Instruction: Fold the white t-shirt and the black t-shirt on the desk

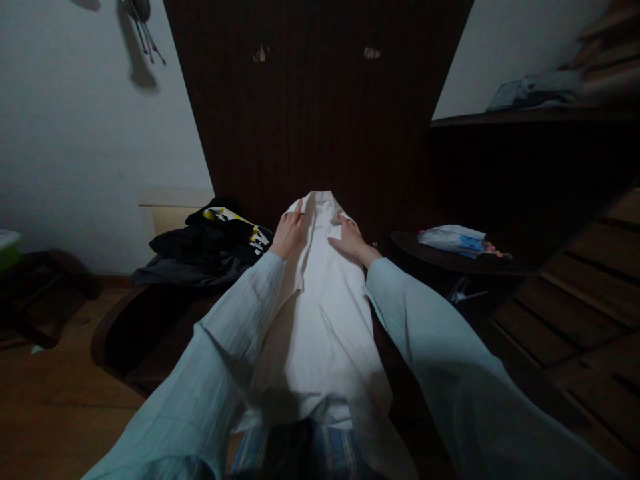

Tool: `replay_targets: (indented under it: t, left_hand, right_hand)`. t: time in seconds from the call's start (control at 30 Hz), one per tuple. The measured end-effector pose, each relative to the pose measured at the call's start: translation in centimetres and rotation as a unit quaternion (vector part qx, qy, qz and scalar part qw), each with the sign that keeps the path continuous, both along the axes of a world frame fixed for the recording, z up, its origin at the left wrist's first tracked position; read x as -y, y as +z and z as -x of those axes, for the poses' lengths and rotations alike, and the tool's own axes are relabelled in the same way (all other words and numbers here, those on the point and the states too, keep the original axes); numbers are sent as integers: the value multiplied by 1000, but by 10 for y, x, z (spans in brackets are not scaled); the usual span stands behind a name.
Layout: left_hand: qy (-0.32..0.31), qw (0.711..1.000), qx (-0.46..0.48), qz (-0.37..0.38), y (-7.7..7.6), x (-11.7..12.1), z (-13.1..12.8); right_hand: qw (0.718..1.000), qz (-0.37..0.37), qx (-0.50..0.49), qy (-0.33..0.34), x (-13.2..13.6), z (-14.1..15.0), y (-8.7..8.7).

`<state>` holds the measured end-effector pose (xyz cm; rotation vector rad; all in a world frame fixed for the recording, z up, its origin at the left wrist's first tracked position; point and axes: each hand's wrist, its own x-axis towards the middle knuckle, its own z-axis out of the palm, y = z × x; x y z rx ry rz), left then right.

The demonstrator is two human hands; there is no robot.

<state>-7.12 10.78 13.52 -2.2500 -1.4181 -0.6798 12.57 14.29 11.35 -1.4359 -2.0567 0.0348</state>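
A white shirt (325, 320) lies lengthwise in front of me, its narrow collar end at the far side. Its lower part reaches down towards my body, and a loose flap falls at the lower right. My left hand (289, 233) rests on the shirt's upper left edge, fingers stretched forward. Across from it, my right hand (351, 241) lies on the upper right edge with the thumb apart from the fingers. Both hands touch the cloth without visibly gripping it. Shadow covers the shirt's left side.
Dark folded clothes (205, 247) with a yellow and white print are heaped to the left. A tall dark wooden panel (320, 113) rises behind. At right, a rounded shelf (500, 265) holds a white and blue packet (455, 239). Wooden slats (585, 300) stand farther right.
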Motion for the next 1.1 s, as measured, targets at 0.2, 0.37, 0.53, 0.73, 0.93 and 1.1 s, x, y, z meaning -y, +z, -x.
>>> replay_targets:
  t: [0.2,0.37,0.53,0.73,0.93,1.1]
  left_hand:
    - [57,993,-26,102,-49,14,2]
    - [68,987,7,147,-68,49,17]
    - [95,960,89,249,-75,100,31]
    - [112,943,86,303,-92,173,52]
    - [113,967,111,199,-109,231,59]
    - [131,961,119,215,-119,249,64]
  right_hand:
    - [978,164,123,44,16,14,-47]
    - [965,169,170,105,56,5,-73]
    - [973,111,110,168,90,4,-81]
    - [958,98,58,261,123,17,-98]
    - [979,120,-37,163,129,48,-107]
    - [956,239,-146,84,122,78,-103]
